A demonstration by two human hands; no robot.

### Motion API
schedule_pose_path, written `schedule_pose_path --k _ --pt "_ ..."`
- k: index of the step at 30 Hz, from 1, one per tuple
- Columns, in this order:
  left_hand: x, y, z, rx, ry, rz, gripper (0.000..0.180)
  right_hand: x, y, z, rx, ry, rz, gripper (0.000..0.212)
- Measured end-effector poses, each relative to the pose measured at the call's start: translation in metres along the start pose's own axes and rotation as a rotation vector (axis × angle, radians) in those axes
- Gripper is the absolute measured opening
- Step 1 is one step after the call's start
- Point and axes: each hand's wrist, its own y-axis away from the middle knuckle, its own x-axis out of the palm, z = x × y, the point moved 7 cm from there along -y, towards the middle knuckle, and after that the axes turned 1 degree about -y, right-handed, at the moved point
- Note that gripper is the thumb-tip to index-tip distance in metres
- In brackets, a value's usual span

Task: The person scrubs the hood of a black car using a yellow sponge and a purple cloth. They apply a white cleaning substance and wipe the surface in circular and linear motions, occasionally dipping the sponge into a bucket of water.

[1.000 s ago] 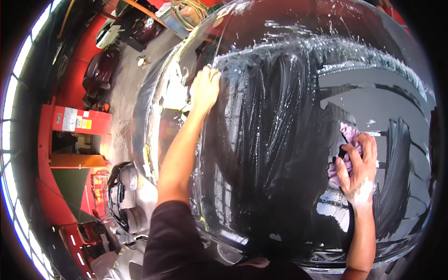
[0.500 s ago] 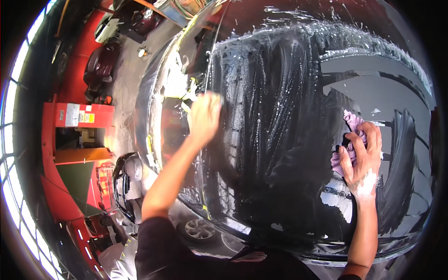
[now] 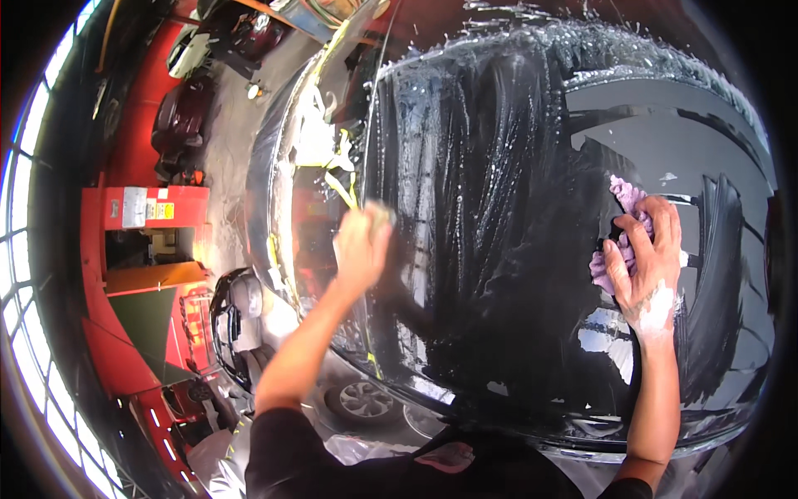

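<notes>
A glossy dark car panel fills the space before me, with milky wet streaks over its left half. My right hand rests on the panel's right side, fingers curled round a crumpled purple cloth. A white smear covers its wrist. Over the panel's left edge, my left hand has its fingers closed. Something small and pale shows at those fingertips, too blurred to name. Yellow-green masking tape hangs loosely along that edge, just beyond the left hand.
Left of the panel, a bright grey floor stretches past a red structure. A dark bumper-like car part stands near my left elbow. Below the panel's near edge shows a wheel. Another dark red car is farther off.
My left hand has moved nearer to me along the panel's left edge, still closed. My right hand keeps hold of the purple cloth in nearly the same place.
</notes>
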Motion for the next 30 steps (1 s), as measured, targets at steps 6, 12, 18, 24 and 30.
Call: schedule_pose_path --k 6,12,18,24,30 --pt "0.021 -0.241 0.119 -0.204 -0.294 -0.06 0.036 0.004 -0.008 0.007 -0.046 -0.052 -0.023 0.034" --pt "0.025 -0.102 0.047 0.0 -0.028 -0.026 0.027 0.003 0.004 -0.012 0.027 -0.029 -0.013 0.033" --pt "0.009 -0.1 0.056 -0.021 -0.021 -0.009 0.026 0.006 -0.002 0.0 0.003 -0.004 0.011 0.032" --pt "0.037 -0.242 0.115 -0.312 -0.407 -0.01 0.037 0.007 -0.005 0.005 -0.02 -0.059 0.0 0.032" --pt "0.014 -0.035 -0.027 0.048 -0.136 -0.018 0.031 0.001 0.003 -0.012 0.006 -0.009 -0.021 0.032"
